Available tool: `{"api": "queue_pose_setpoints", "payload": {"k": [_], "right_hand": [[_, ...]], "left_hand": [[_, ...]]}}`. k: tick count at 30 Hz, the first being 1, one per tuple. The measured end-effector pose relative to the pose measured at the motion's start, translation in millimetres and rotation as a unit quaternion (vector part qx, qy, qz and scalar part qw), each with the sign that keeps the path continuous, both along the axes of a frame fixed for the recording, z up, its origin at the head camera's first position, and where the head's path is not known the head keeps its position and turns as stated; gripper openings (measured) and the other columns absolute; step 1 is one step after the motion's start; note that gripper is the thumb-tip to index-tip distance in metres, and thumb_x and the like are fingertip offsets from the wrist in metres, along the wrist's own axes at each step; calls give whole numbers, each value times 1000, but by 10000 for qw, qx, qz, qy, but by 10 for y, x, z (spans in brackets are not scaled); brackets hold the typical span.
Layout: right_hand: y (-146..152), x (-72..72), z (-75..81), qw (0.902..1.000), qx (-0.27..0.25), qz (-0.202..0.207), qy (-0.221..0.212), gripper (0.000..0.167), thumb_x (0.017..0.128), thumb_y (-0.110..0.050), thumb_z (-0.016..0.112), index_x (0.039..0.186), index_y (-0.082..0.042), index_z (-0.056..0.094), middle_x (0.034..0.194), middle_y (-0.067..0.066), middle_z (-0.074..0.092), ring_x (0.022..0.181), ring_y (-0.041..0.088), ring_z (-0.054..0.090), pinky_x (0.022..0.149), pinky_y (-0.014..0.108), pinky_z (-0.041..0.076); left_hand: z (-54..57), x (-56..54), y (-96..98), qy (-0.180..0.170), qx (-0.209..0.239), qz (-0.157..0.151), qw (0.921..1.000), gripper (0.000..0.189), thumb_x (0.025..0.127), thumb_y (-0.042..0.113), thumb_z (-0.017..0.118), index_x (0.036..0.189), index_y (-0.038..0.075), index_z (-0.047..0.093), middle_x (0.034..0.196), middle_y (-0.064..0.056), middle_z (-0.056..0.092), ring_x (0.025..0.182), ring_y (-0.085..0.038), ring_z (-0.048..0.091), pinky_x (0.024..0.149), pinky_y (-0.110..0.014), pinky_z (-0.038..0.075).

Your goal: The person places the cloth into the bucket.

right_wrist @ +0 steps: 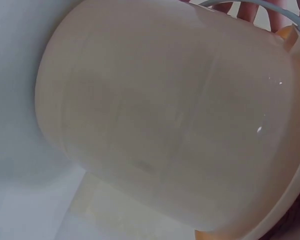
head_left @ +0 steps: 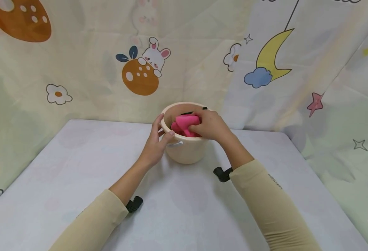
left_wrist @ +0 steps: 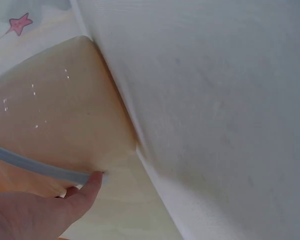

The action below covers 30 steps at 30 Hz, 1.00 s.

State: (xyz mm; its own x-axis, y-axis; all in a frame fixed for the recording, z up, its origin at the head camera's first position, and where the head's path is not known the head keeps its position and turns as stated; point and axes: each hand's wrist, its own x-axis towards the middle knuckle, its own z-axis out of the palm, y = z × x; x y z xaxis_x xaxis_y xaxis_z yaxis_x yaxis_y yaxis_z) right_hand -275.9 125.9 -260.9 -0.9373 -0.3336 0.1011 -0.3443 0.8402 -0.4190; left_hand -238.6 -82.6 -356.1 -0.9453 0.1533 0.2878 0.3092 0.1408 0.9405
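A peach-coloured bucket (head_left: 187, 152) stands upright on the table, and its side fills much of the right wrist view. My left hand (head_left: 152, 148) grips its rim at the left. In the left wrist view a fingertip of that hand lies at the end of the grey bucket handle (left_wrist: 40, 167). Inside the bucket is a bright pink cloth-like item (head_left: 184, 122), which my right hand (head_left: 214, 125) pinches between thumb and fingers over the right rim. A dark item (head_left: 187, 113) shows behind the pink one; its kind is hidden.
The white-covered table (head_left: 184, 209) extends around the bucket. A patterned curtain (head_left: 190, 69) hangs close behind the bucket and along the right side. Black wrist-worn devices (head_left: 222, 174) stick out below both forearms.
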Motion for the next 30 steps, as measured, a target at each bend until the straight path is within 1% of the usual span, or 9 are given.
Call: {"api": "queue_pose_setpoints", "payload": {"k": [4,8,12,14,18,20,22,27,30], "right_hand": [[-27,-34,-15,9996,277,48,-13,36,91,-29,71,124,-13,67,110,6,70,100,26,62,85,42,53],[-48,-72,-27,9985,530,91,-60,38,90,-29,73,124,-13,68,114,5,69,105,26,61,90,43,52],[-65,-102,-37,9969,755,136,-152,36,89,-29,74,122,-17,69,114,3,68,107,24,59,89,43,51],[-70,-111,-41,9960,866,144,-174,31,88,-31,74,117,-19,70,110,1,67,104,22,58,85,42,50],[-76,-129,-43,9969,719,196,-253,19,87,-29,75,104,-20,72,98,0,67,96,21,59,79,39,50],[-77,-127,-37,9974,617,205,-310,17,87,-27,75,102,-19,73,94,1,67,93,21,59,78,38,50],[-79,-123,-28,9977,538,167,-386,20,87,-28,77,103,-17,74,96,1,68,94,22,60,79,39,51],[-81,-112,-15,9973,514,83,-526,32,85,-31,81,112,-14,75,107,3,71,101,23,63,85,43,52],[-81,-104,-22,9975,458,109,-536,33,86,-28,80,114,-12,75,108,5,72,102,23,64,86,44,53]], "left_hand": [[13,12,-3,-6,17,29,10000,73,103,35,55,164,28,14,166,-10,26,145,-37,39,113,-55,43],[-6,-2,-5,19,46,15,10000,73,104,33,54,164,28,14,166,-11,26,145,-39,39,114,-55,42],[-19,-15,-2,36,43,4,10000,73,104,34,54,164,28,14,166,-10,26,145,-38,39,114,-55,41],[-17,-16,0,40,9,20,10000,73,104,35,55,164,29,14,166,-8,25,145,-38,39,114,-55,42],[-11,-18,6,31,-52,52,10000,73,103,36,55,164,29,15,167,-8,24,145,-37,39,113,-54,43],[-5,-15,8,29,-53,62,10000,73,103,36,55,164,29,15,167,-8,24,145,-38,39,113,-54,43],[1,-13,7,30,-56,78,9999,73,103,36,55,164,29,15,167,-9,24,145,-38,40,113,-54,43],[-6,-18,8,74,-51,51,9999,73,104,34,55,164,27,14,167,-12,23,146,-39,39,115,-56,40],[-21,-22,8,90,-53,48,9999,73,104,34,54,164,27,14,167,-12,23,146,-40,39,115,-56,40]]}}
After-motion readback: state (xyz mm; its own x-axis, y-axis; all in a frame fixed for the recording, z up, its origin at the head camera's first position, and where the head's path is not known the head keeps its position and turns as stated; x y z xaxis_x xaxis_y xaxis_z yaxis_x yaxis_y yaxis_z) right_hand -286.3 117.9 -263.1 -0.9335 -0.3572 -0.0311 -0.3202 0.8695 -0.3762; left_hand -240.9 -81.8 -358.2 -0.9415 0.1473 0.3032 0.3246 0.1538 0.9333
